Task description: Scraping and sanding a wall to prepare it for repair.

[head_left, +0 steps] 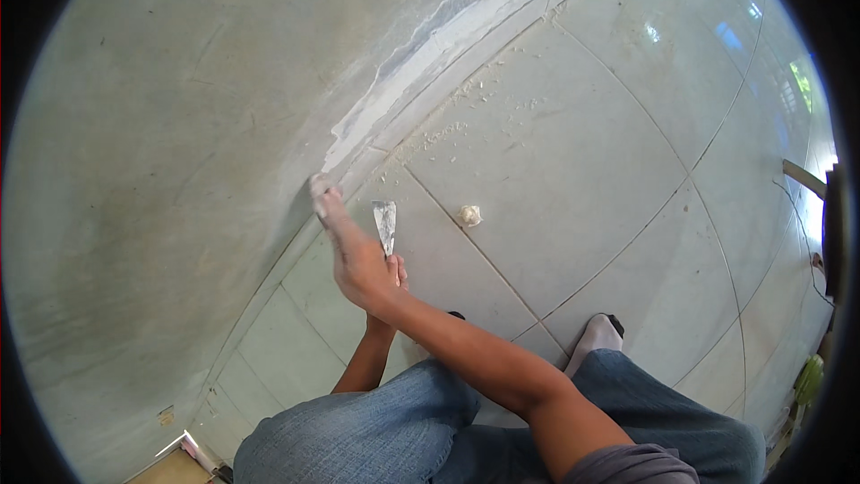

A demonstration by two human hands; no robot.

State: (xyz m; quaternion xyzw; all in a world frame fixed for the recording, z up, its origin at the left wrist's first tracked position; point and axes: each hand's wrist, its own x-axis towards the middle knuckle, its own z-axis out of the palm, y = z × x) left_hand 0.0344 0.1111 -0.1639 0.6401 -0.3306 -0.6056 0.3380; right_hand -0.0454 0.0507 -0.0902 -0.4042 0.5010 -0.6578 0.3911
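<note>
Probably smoothing: right hand [356, 255] by the long white filler strip [394, 88] (blurry, can't tell its grip), left hand [399, 272] clutching a white-smeared metal scraper [385, 224]; next stroke wants light pressure.

Stained grey wall [161, 125], pale tiled floor [618, 188], reflections [652, 32]

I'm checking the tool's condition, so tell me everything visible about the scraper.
The scraper has a metal-looking blade, wide at the far end and tapering toward the grip, smeared with whitish residue. The left hand holds it, hiding most of the handle. It points up the picture, over floor tiles; contact with them is unclear.
</note>
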